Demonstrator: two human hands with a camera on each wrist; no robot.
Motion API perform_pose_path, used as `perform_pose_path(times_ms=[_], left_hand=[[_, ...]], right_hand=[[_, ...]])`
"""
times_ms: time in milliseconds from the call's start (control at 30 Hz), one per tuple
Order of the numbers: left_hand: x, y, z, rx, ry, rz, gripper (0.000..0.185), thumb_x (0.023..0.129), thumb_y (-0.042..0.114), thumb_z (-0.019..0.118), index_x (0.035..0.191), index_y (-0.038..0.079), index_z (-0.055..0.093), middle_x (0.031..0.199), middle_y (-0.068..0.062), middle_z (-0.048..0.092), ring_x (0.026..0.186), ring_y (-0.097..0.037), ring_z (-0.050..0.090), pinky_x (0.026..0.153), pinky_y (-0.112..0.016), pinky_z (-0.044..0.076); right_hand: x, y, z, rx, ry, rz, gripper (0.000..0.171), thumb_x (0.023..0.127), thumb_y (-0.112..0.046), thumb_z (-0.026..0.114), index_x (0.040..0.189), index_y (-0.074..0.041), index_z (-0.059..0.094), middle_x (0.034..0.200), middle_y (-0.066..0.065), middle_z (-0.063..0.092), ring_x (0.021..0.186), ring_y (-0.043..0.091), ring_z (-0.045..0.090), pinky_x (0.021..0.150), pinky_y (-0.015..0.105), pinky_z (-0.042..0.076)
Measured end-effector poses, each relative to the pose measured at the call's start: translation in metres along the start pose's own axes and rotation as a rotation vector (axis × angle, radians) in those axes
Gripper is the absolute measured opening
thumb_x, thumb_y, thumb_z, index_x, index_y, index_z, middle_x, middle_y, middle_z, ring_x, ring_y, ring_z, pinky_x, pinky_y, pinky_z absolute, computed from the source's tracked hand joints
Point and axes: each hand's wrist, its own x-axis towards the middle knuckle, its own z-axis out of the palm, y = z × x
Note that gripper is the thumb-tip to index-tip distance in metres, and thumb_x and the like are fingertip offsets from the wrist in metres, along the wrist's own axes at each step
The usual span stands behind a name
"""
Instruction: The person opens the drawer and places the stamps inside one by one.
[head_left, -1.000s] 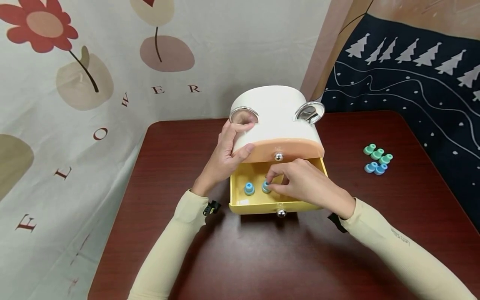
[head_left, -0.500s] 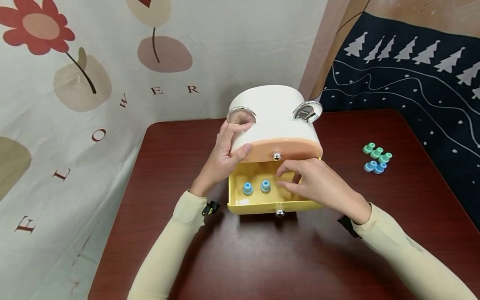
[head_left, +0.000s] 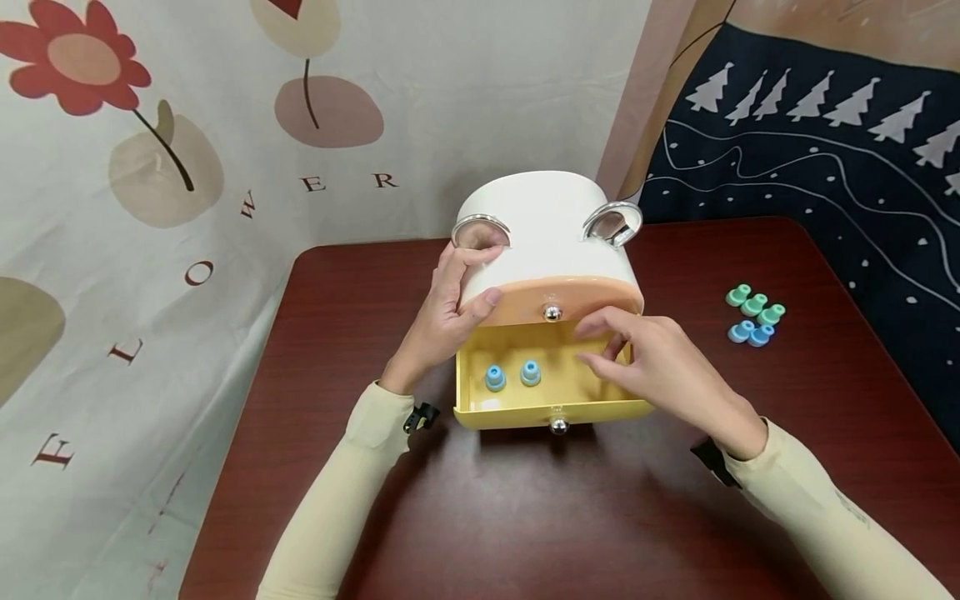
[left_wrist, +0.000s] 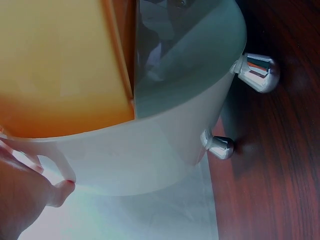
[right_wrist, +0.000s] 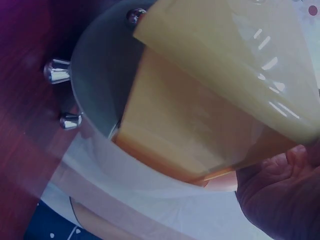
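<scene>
In the head view, my left hand [head_left: 451, 307] holds the upper left corner of a small white drawer box [head_left: 537, 200], its thumb on the orange upper drawer's front [head_left: 517, 304]. The yellow lower drawer [head_left: 558, 414] is pulled out. Two small blue peg-like pieces [head_left: 494, 378] stand upright side by side in its left half. Over the drawer's right side hovers my right hand [head_left: 660, 358], thumb and forefinger apart with nothing between them. The wrist views show the box from low down, with part of my left hand [left_wrist: 30, 195] and part of my right hand [right_wrist: 280, 195].
To the right on the dark red table [head_left: 750, 417] lie several green pieces [head_left: 754, 305] and two more blue pieces [head_left: 751, 334]. Silver ring-shaped ears [head_left: 613, 223] stick up from the box. A flower-printed cloth [head_left: 450, 100] hangs behind the table.
My right hand has let go of the second blue piece, which stays standing in the drawer, and has drawn back to the right. The left hand keeps its place on the box.
</scene>
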Motion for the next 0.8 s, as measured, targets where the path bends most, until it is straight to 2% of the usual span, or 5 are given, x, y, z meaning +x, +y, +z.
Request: perform_pose_path(times_ms=[133, 300, 567, 800], left_hand=[[0.0, 0.001, 0.0, 0.001, -0.002, 0.004, 0.064, 0.107, 0.06, 0.059, 0.146, 0.01, 0.058, 0.152, -0.015, 0.049, 0.134, -0.031, 0.04, 0.105, -0.048, 0.029], [-0.001, 0.0, 0.0, 0.002, -0.007, -0.003, 0.063, 0.107, 0.058, 0.06, 0.147, 0.011, 0.058, 0.153, -0.014, 0.048, 0.134, -0.03, 0.04, 0.105, -0.048, 0.03], [-0.003, 0.0, 0.0, -0.006, -0.007, -0.016, 0.063, 0.107, 0.059, 0.06, 0.147, 0.011, 0.057, 0.153, -0.014, 0.047, 0.134, -0.032, 0.039, 0.105, -0.049, 0.031], [-0.003, 0.002, 0.0, 0.012, 0.001, -0.026, 0.053, 0.104, 0.042, 0.064, 0.148, 0.013, 0.058, 0.15, -0.016, 0.048, 0.131, -0.031, 0.039, 0.107, -0.048, 0.029]], right_hand=[[-0.005, 0.001, -0.003, -0.017, 0.061, -0.01, 0.03, 0.09, -0.004, 0.089, 0.116, -0.012, 0.078, 0.099, -0.004, 0.076, 0.074, 0.004, 0.064, 0.06, 0.029, 0.05], [-0.012, 0.0, -0.009, -0.023, 0.093, 0.032, 0.034, 0.089, -0.005, 0.091, 0.119, -0.014, 0.078, 0.088, -0.007, 0.07, 0.073, 0.008, 0.06, 0.059, 0.026, 0.047], [-0.022, 0.007, -0.017, -0.009, 0.155, 0.088, 0.037, 0.089, -0.006, 0.092, 0.122, -0.012, 0.077, 0.084, -0.006, 0.067, 0.069, 0.014, 0.057, 0.06, 0.021, 0.045], [-0.031, 0.014, -0.024, -0.011, 0.187, 0.102, 0.038, 0.09, -0.003, 0.09, 0.123, -0.013, 0.076, 0.084, -0.006, 0.068, 0.064, 0.012, 0.057, 0.056, 0.022, 0.047]])
